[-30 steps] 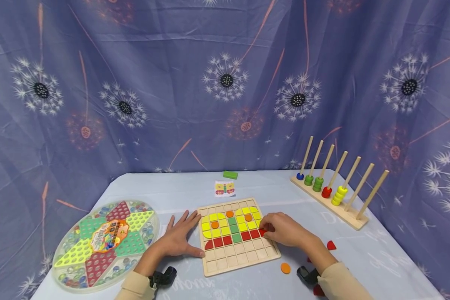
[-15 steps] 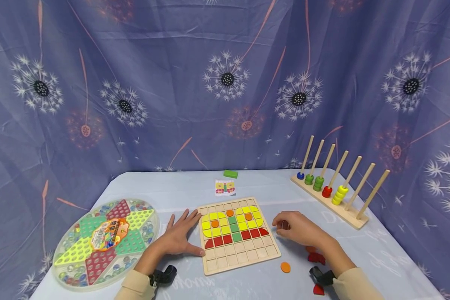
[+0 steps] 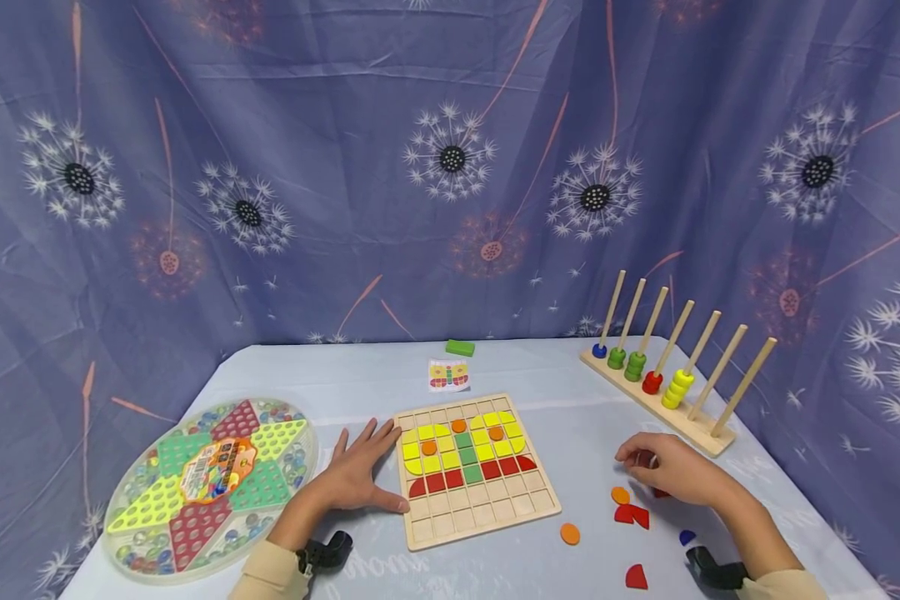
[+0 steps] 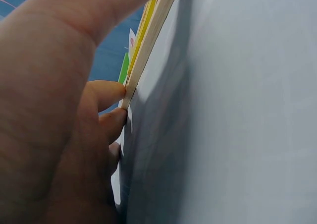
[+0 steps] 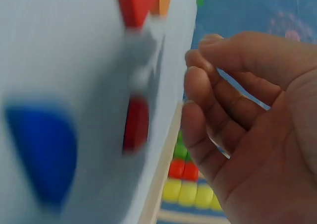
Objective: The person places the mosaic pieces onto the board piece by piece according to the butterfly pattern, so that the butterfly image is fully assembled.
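My left hand lies with spread fingers against the left edge of the wooden grid board; in the left wrist view its fingertips touch the board's side. Yellow, orange, green and red flat pieces on the board form a butterfly pattern. To the right, my right hand hovers over the table, its fingers loosely curled with nothing between them. Below it lies a red piece, partly hidden in the head view. Near that hand are an orange disc, red pieces and a blue piece.
A butterfly picture card and a green block sit behind the board. At left lies a round marble game board. A peg rack with coloured beads stands at right. Another orange disc and red piece lie nearer.
My right hand has left the red piece at the board's right end and moved right over the loose pieces, uncovering several of them. My left hand has stayed at the board's edge.
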